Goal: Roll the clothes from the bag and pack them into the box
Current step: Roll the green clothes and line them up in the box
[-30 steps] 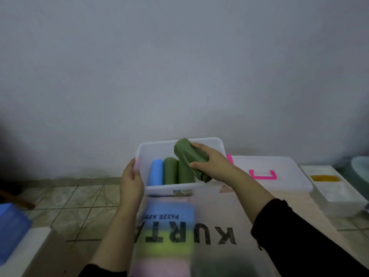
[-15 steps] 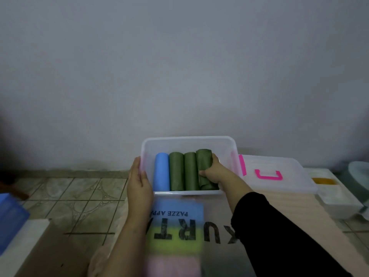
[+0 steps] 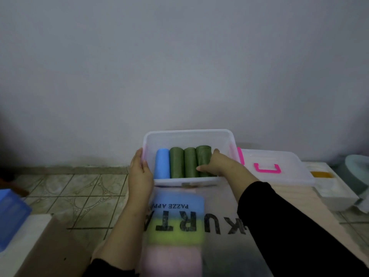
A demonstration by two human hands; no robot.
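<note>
A clear plastic box (image 3: pixel 187 135) stands by the wall. Inside lie a blue roll (image 3: pixel 162 165) at the left and three green rolls side by side: (image 3: pixel 176 164), (image 3: pixel 190 163) and the rightmost green roll (image 3: pixel 203 156). My right hand (image 3: pixel 216 164) is inside the box, wrapped around the near end of the rightmost green roll. My left hand (image 3: pixel 139 174) holds the box's left wall. A translucent bag (image 3: pixel 219 220) printed "KURTA" lies in front of the box, with folded blue, yellow-green and pink clothes (image 3: pixel 175 232) showing through it.
The box's clear lid (image 3: pixel 279 168) with pink clips lies to the right. Further right stand a white tray (image 3: pixel 331 186) and a pale round basin (image 3: pixel 357 168). A blue object (image 3: pixel 10 212) sits at the far left on a white block. The floor is tiled.
My right hand lowered the green roll from above the box rim into the box, beside the two other green rolls. My left hand stayed on the box's left wall.
</note>
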